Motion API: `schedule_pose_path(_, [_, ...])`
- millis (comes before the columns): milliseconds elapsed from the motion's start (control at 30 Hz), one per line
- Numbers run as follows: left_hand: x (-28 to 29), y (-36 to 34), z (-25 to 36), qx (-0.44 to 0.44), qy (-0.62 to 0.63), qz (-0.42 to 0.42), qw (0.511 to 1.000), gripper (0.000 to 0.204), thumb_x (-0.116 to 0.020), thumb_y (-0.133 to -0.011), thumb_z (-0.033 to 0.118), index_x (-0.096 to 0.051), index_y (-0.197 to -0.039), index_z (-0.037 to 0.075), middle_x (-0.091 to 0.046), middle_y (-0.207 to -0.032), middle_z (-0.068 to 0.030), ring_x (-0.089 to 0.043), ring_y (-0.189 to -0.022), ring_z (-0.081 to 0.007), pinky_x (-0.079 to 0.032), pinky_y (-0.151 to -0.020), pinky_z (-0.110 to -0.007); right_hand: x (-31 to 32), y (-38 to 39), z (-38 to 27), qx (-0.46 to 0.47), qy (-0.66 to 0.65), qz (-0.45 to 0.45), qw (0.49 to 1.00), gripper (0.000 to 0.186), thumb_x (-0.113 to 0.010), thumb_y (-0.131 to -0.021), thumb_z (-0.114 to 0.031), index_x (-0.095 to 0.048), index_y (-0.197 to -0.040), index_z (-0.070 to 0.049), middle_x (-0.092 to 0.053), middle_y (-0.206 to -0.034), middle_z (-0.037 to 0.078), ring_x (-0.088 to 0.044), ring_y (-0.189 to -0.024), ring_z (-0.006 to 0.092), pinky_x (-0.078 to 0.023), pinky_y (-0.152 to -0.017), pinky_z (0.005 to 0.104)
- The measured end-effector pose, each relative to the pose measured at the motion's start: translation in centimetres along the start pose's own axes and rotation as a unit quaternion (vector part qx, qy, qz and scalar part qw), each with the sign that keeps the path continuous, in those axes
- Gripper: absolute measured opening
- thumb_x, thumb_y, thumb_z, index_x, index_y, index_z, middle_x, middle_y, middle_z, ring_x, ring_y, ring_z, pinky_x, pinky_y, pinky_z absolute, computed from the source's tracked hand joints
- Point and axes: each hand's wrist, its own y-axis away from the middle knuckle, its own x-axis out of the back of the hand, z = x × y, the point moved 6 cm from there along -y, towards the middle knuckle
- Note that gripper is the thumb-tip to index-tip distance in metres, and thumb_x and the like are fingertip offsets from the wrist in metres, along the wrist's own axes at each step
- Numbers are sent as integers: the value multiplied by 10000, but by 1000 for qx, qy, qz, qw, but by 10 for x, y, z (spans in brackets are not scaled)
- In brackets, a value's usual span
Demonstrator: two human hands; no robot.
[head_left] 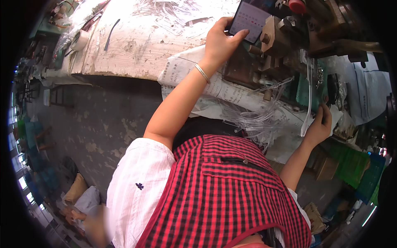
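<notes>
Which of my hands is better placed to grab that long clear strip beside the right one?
Probably your right hand: it's close beside the clear strip, while your left hand is farther away, gripping the phone.

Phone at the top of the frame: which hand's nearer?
Left. The left hand holds the phone, thumb over its near edge. The right hand is apart from it, toward the picture's lower right.
</notes>
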Motion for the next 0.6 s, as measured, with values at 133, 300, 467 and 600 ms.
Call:
schedule_pose_path(133, [2,-3,-3,7,21,-23,999,407,-786,-856,230,-652,-1130,-40,-727,-978,-110,-681,-878,-142,-551,-770,-272,-16,-3,-46,19,-106,-24,994,171,-654,-951,-63,-729,-1092,-2,-724,-1088,70,-656,-985,149,-494,-900,276])
schedule_pose_path(300, [1,-5,-1,23,84,-17,996,388,-774,-850,221,-657,-1106,-45,-723,-963,-134,-692,-858,-170,-561,-754,-296,-69,-33,-126,97,-279,-58,954,224,-685,-921,-6,-668,-1143,15,-708,-1075,64,-643,-982,140,-492,-902,271])
schedule_pose_path(467, [0,-3,3,13,13,-18,1000,448,-817,-802,269,-660,-1099,-27,-727,-975,-143,-693,-849,-212,-546,-789,-332,-83,-26,-137,1,-415,-64,907,466,-736,-876,12,-529,-1294,27,-700,-1033,106,-638,-964,144,-490,-922,271])
schedule_pose_path(600, [-2,-1,13,-2,-70,18,997,473,-826,-799,309,-651,-1097,-14,-714,-949,-141,-678,-851,-223,-535,-797,-347,-82,-26,-139,-31,-468,-75,880,479,-733,-859,44,-526,-1290,42,-706,-1044,129,-644,-987,155,-489,-931,275])
